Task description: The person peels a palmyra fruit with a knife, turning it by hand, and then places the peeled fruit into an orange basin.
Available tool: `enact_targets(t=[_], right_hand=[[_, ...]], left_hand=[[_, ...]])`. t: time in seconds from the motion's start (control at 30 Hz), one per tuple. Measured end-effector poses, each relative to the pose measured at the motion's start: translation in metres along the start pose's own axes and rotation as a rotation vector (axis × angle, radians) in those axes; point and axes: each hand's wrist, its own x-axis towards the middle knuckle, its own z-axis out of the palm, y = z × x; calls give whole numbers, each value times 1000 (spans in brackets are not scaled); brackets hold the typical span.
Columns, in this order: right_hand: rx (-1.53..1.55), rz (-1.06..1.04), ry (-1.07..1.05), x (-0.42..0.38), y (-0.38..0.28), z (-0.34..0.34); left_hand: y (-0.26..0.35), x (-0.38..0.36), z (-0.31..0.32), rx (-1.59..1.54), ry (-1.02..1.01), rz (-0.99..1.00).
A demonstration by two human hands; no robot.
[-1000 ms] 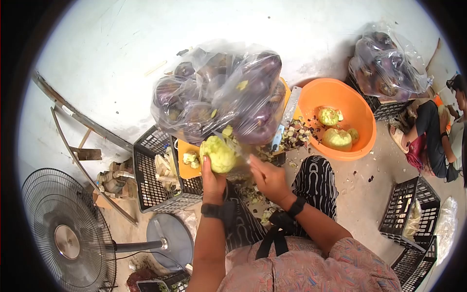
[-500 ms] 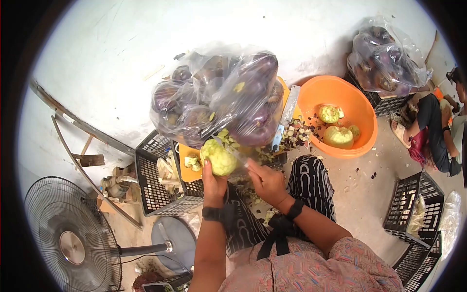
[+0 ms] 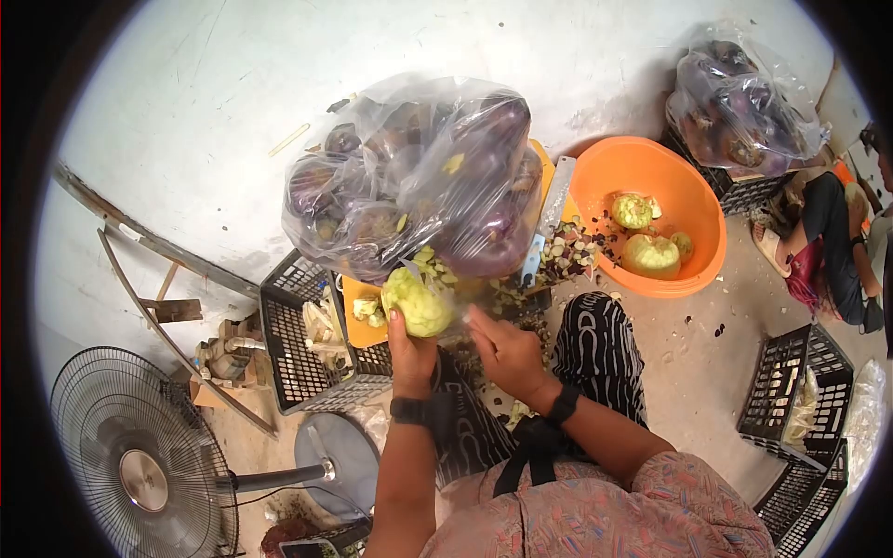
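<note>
1. Left hand (image 3: 412, 361): grip wrapped around the pale green vegetable (image 3: 417, 305), just left of frame centre.
2. Right hand (image 3: 510, 353): grip closed on the knife (image 3: 464, 319), beside it.
3. The blade, clearer half a second ago, now blurs; paring apparently continues.
4. Upper right, the orange basin's (image 3: 704, 200) pared pieces (image 3: 649, 257) remain unchanged.

A white wall (image 3: 233, 84) rises at the back, marked with thin scratches and small dark specks (and smudged grey low down, toward the right). A dark strip (image 3: 153, 232) slants along its foot on the left. The pale floor (image 3: 688, 325) is dotted with dark scraps. A large standing fan (image 3: 144, 465) occupies the left side, its round grey base (image 3: 352, 456) on the floor. Black plastic crates (image 3: 823, 409) stand at the right, beside clear plastic wrapping (image 3: 866, 423), all in bright light
</note>
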Motion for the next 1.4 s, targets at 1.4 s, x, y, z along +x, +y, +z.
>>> enact_targets(t=[1.4], right_hand=[[52, -132, 88, -15, 9, 2]], left_hand=[[5, 0, -1, 26, -64, -24]])
